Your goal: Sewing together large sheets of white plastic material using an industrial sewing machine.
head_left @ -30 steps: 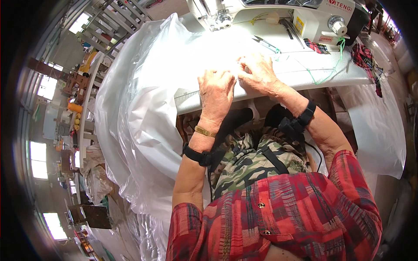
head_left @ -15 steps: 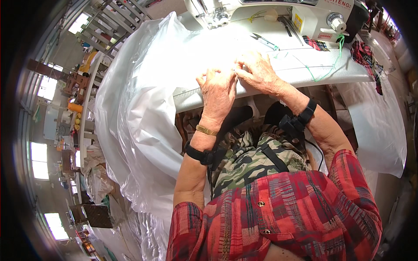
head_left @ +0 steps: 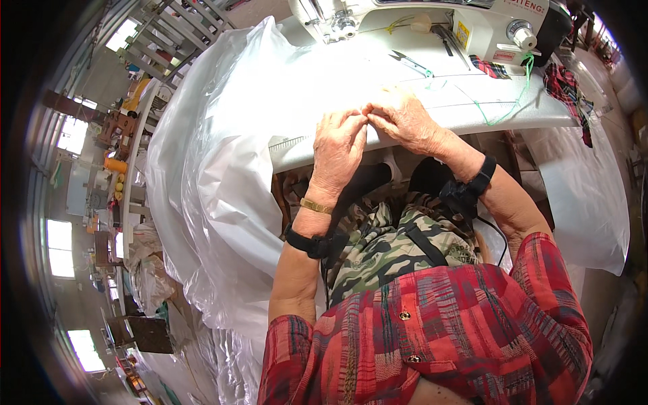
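Both hands meet at the front edge of a brightly lit sewing table (head_left: 466, 116). My left hand (head_left: 337, 150) is closed, its thumb and forefinger pinched together. My right hand (head_left: 403, 123) is pinched too, its fingertips touching or almost touching the left ones. What lies between the fingertips is too small and washed out by glare to name. To the left, a large white translucent plastic sheet (head_left: 226, 182) spreads over the table and hangs down its side. Beyond my hands stands a white sewing machine (head_left: 496, 34), its needle area (head_left: 343, 25) above the glare.
Right of my hands lie small thread snips (head_left: 413, 64), a green thread (head_left: 507, 116) and plaid fabric scraps (head_left: 489, 66). A dark tool (head_left: 443, 40) rests by the machine. More plastic (head_left: 584, 202) hangs at the right. Cluttered shelves (head_left: 128, 175) stand far left.
Both hands have come slightly lower, toward me. The left fingers have drawn closer together, and the fingertips remain joined. The sheet and machine stay in place.
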Demonstrator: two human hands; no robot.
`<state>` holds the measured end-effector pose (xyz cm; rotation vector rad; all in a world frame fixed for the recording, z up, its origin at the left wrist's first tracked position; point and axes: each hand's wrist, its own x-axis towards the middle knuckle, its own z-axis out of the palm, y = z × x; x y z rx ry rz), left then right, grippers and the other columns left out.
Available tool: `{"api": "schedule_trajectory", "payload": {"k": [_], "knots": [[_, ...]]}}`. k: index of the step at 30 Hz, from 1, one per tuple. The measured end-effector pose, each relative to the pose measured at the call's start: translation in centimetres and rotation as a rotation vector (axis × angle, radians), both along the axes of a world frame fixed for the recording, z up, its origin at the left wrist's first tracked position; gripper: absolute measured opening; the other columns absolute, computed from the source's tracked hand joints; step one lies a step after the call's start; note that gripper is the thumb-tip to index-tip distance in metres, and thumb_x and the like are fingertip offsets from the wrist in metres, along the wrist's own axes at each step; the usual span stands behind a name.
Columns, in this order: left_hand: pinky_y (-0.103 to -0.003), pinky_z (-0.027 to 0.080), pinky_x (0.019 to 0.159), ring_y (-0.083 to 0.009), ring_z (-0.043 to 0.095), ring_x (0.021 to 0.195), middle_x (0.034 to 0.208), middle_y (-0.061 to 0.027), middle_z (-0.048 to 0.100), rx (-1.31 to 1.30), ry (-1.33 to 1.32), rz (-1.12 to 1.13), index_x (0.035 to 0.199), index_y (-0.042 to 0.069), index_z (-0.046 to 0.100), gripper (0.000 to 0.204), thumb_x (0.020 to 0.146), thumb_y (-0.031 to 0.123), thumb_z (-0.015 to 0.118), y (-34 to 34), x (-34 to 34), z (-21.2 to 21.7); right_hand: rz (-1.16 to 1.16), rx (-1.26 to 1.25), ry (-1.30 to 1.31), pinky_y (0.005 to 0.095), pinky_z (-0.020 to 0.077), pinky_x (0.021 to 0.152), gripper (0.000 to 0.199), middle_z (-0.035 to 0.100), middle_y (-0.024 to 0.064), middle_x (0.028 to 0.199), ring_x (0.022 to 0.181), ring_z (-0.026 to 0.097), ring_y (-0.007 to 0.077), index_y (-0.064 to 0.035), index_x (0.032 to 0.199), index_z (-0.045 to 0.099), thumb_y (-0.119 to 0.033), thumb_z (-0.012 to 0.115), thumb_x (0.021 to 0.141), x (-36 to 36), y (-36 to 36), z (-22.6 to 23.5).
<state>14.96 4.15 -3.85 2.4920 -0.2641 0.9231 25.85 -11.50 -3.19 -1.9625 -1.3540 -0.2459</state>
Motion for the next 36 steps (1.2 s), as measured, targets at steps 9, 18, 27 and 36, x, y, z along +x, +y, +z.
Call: {"api": "schedule_trajectory", "payload": {"k": [9,18,27,36], "knots": [[-0.037,0.048,0.088,-0.0305,0.058,0.098,0.11,-0.0131,0.063,-0.006,0.115,0.087,0.112,0.001,0.063,0.027,0.087,-0.003,0.054,1.1,0.1,1.0,0.053,0.075,-0.08,0.0415,0.045,0.083,0.014,0.061,0.0108,0.087,0.089,0.057,0.0307,-0.0052,0.096,0.063,-0.015,0.063,0.087,-0.2,-0.2,0.4],[-0.04,0.046,0.09,-0.0291,0.056,0.104,0.118,-0.0072,0.064,0.274,0.153,-0.024,0.113,0.002,0.063,0.033,0.082,0.001,0.055,2.3,0.5,2.1,0.049,-0.12,-0.159,0.0447,0.0436,0.092,0.034,0.056,0.0145,0.11,0.106,0.053,0.0337,-0.0089,0.121,0.058,-0.011,0.056,0.087,1.3,0.7,0.0],[-0.038,0.048,0.089,-0.0264,0.057,0.107,0.119,-0.0059,0.064,0.384,0.203,-0.046,0.12,0.005,0.062,0.04,0.082,0.0,0.053,4.1,1.9,3.2,-0.003,-0.321,-0.243,0.044,0.038,0.1,0.034,0.058,0.0113,0.124,0.119,0.05,0.0279,-0.0053,0.121,0.058,-0.022,0.058,0.091,2.2,1.6,0.4],[-0.037,0.047,0.091,-0.0251,0.057,0.106,0.12,-0.0049,0.065,0.477,0.237,-0.019,0.118,0.007,0.063,0.033,0.086,0.005,0.054,6.0,5.1,3.7,-0.025,-0.316,-0.18,0.0458,0.0352,0.098,0.039,0.059,0.0119,0.12,0.119,0.05,0.0279,-0.0053,0.122,0.057,-0.032,0.056,0.094,4.3,3.7,1.3]]}}
